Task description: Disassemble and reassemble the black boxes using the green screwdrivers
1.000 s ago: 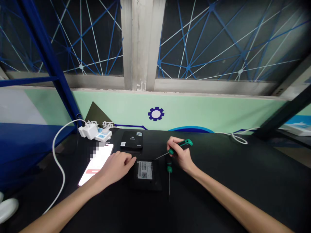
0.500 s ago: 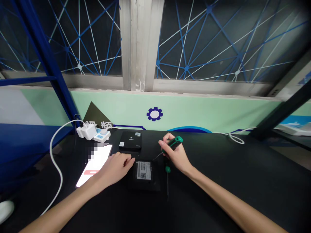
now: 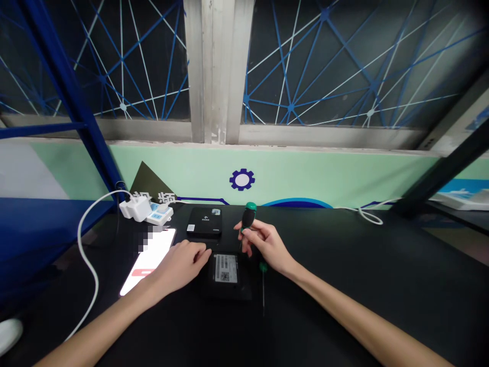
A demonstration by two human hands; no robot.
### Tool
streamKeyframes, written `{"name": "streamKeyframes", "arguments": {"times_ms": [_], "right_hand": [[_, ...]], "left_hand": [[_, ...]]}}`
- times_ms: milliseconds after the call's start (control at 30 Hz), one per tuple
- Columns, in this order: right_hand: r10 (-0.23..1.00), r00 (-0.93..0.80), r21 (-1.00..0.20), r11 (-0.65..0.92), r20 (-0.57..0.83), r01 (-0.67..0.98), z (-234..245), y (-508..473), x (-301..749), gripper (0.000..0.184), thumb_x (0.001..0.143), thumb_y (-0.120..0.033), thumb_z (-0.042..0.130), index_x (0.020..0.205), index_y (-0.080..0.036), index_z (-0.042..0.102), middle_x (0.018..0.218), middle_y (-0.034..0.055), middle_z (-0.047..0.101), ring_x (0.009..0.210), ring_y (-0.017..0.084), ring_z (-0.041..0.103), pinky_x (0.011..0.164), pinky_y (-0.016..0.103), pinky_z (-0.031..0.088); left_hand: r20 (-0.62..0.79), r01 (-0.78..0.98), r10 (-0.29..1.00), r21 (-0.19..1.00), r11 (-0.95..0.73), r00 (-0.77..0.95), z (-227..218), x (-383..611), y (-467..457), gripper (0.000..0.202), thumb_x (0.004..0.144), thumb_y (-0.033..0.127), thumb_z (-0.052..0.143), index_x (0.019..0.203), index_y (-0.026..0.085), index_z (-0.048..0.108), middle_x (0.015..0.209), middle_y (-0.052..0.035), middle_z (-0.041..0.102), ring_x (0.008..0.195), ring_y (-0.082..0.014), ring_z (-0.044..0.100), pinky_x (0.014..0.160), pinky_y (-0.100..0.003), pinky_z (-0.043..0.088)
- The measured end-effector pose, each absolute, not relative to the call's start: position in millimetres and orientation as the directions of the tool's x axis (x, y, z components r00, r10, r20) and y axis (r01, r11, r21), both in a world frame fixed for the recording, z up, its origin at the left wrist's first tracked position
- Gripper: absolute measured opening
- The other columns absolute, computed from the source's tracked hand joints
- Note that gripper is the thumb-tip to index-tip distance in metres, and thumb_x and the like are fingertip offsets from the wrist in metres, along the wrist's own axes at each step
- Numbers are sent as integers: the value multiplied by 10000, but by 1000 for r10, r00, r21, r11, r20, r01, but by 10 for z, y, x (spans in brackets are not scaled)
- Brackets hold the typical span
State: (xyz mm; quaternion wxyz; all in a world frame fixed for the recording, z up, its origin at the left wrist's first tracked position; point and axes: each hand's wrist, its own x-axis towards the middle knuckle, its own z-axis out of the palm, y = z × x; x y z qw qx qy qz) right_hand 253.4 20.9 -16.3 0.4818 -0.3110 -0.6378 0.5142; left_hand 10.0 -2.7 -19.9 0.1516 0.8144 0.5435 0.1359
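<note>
A flat black device (image 3: 229, 285) with a white label lies on the black table. My left hand (image 3: 183, 265) rests on the table at its left corner, fingers curled and touching its edge. My right hand (image 3: 263, 243) grips a black and green screwdriver (image 3: 247, 219), held nearly upright with its tip down over the device's upper right corner. A second green-handled screwdriver (image 3: 263, 285) lies on the table just right of the device.
A lit phone (image 3: 147, 260) lies left of my left hand. Behind sit a second black box (image 3: 205, 222), a white charger and power strip (image 3: 143, 210) with a white cable (image 3: 86, 260). Another white cable (image 3: 369, 216) is at the back right.
My right hand moved left and turned the screwdriver from slanted to nearly upright over the device's corner. My left hand stayed put.
</note>
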Motion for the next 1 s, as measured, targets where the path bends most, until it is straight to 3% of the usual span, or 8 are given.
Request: {"name": "streamKeyframes", "arguments": {"times_ms": [167, 300, 400, 567, 700, 1000], "right_hand": [[894, -341, -957, 261, 289, -127, -183, 194, 2526, 375, 917, -525, 611, 1044, -172, 632, 784, 3, 601, 538, 101, 606, 495, 237, 512], [923, -302, -970, 211, 239, -122, -194, 179, 2507, 430, 781, -478, 789, 1030, -188, 593, 718, -26, 634, 507, 97, 595, 498, 232, 520], [942, -280, -981, 159, 184, -111, -206, 184, 2493, 473, 668, -434, 880, 924, -189, 567, 712, 3, 711, 511, 116, 620, 511, 246, 535], [953, -271, -989, 118, 139, -93, -204, 199, 2494, 465, 632, -453, 889, 666, -188, 508, 660, 40, 728, 534, 142, 647, 492, 250, 526], [954, -266, -990, 125, 139, -67, -202, 211, 2514, 459, 615, -484, 890, 650, -180, 546, 569, 11, 680, 480, 130, 615, 479, 249, 517], [947, -280, -988, 146, 156, -56, -185, 193, 2518, 429, 662, -516, 851, 643, -160, 611, 589, 13, 666, 485, 103, 582, 496, 233, 507]], "left_hand": [[75, 834, 920, 399, -381, 385, -227, 85, -15, 431, 986, 404, 391, 605, 211, 332, 523, 40, 423, 494, -139, 457, 521, -293, 225], [86, 837, 918, 383, -390, 388, -245, 80, -4, 432, 988, 411, 387, 604, 214, 361, 542, 28, 454, 532, -156, 489, 542, -296, 238], [78, 843, 922, 382, -378, 378, -238, 81, -8, 434, 988, 421, 383, 604, 217, 366, 553, 18, 475, 566, -172, 507, 548, -296, 242], [73, 847, 923, 376, -375, 377, -218, 87, -18, 431, 987, 409, 386, 602, 216, 352, 544, 21, 456, 561, -170, 490, 549, -295, 235], [70, 836, 922, 399, -376, 381, -210, 86, -16, 436, 985, 409, 397, 597, 216, 344, 533, 29, 427, 531, -159, 471, 540, -294, 229], [59, 835, 921, 402, -375, 385, -206, 74, -22, 427, 985, 427, 386, 614, 217, 356, 554, 24, 459, 562, -168, 493, 553, -290, 240]]}}
